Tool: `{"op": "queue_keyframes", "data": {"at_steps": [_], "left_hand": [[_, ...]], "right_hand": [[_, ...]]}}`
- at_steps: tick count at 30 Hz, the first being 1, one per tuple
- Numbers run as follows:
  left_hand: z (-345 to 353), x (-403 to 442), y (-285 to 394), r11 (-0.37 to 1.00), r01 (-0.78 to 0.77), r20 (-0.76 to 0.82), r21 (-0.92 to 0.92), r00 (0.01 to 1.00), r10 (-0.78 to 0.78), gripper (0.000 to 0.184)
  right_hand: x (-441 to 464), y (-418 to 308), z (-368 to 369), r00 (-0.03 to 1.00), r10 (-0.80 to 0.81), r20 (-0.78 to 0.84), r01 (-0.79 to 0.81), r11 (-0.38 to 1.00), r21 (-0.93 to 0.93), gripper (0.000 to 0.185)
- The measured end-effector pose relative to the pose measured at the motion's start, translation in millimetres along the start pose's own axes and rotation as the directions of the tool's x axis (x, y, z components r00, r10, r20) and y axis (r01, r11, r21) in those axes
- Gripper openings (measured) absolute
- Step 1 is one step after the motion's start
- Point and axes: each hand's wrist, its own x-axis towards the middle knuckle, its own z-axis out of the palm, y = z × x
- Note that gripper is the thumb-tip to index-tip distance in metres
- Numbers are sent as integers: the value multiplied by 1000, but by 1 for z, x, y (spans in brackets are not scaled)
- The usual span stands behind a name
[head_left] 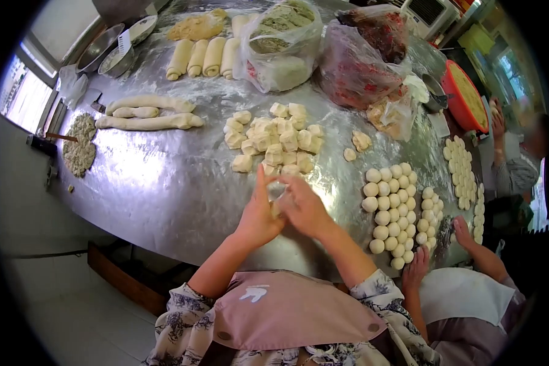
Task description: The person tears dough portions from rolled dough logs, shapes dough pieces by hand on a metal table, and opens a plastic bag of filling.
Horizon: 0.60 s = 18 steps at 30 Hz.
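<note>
My left hand (259, 216) is held palm inward over the near part of the table, its fingers pointing away from me. A pale dough piece (276, 211) shows in its palm, mostly hidden by the hands. Against that piece, my right hand (303, 207) presses with bent fingers, slightly blurred. Just beyond my fingertips lies a heap of cut dough chunks (274, 135). Smooth round dough balls (389, 210) stand in rows to the right of my hands.
Long dough ropes (149, 121) lie at left beside a flattened dough mass (79, 146). Rolled dough logs (212, 58) and bags of filling (280, 49) stand at the back. A co-worker's hands (416, 266) touch the table at right, near flattened dough rounds (460, 171) and a red basin (463, 91).
</note>
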Motion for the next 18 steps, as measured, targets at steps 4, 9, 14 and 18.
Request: {"op": "queue_keyframes", "data": {"at_steps": [4,9,14,18], "left_hand": [[22,3,-20,945,-105,-29,-309,994,101,120],[22,-2,-33,980,-99,121,-172,985,121,63],[12,-1,-8,994,105,99,-19,990,-102,30],[10,-6,-11,985,27,141,-168,990,-3,18]], "right_hand": [[-23,-3,14,999,4,-35,-2,999,39,26],[-19,-6,13,983,-7,-185,15,999,39,18],[-20,-14,13,963,9,-268,-3,1000,22,17],[-21,-21,11,975,-94,-202,86,995,-48,21]]}}
